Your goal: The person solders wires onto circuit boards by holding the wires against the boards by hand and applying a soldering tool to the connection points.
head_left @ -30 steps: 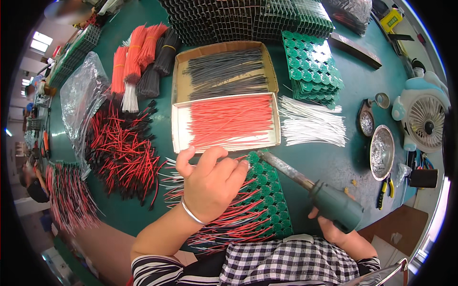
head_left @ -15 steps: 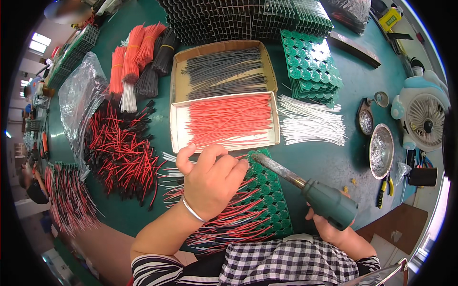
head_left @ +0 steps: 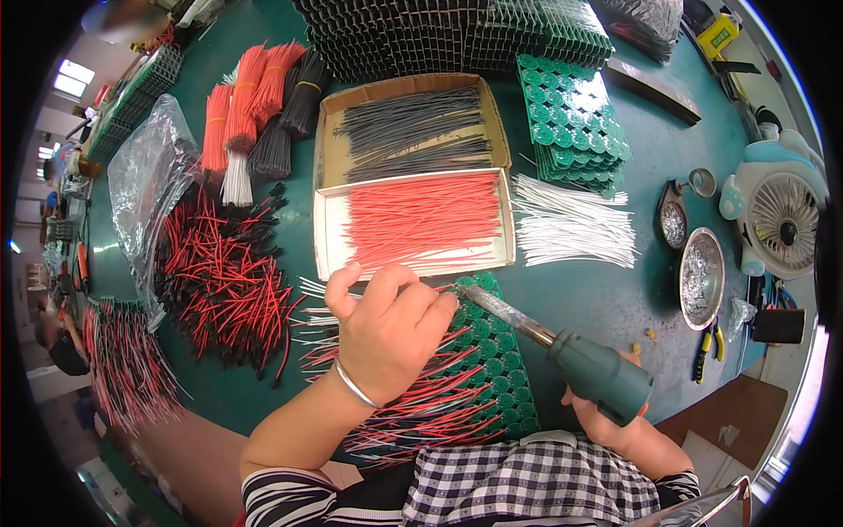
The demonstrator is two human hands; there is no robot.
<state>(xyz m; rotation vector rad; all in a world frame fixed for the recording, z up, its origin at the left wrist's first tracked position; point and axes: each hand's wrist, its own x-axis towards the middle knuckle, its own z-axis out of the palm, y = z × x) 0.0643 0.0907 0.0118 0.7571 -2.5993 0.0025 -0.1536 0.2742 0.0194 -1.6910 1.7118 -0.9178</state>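
Note:
My right hand [head_left: 597,415] is wrapped around the green handle of a large soldering iron [head_left: 606,373]. The iron slants up and left, its tip touching or just above the top of a green circuit board panel [head_left: 500,360] made of round boards. At that same spot, my left hand [head_left: 386,325] is pinched together; a bit of red wire [head_left: 446,288] shows at the fingertips, though the fingers hide most of it. Rows of red, black and white wires [head_left: 421,413] spread leftward from the panel under my left wrist.
Beyond my hands stand a white box of red wires [head_left: 327,246] and a cardboard box of black wires [head_left: 327,114]. White wires [head_left: 575,224] lie to their right. Farther right are a metal bowl [head_left: 702,281], pliers [head_left: 705,351] and a fan [head_left: 786,220]. Loose red-black wires [head_left: 224,281] heap at left.
The soldering iron and my right hand have shifted slightly left, the tip moving a little toward my left fingertips. My left hand has barely moved.

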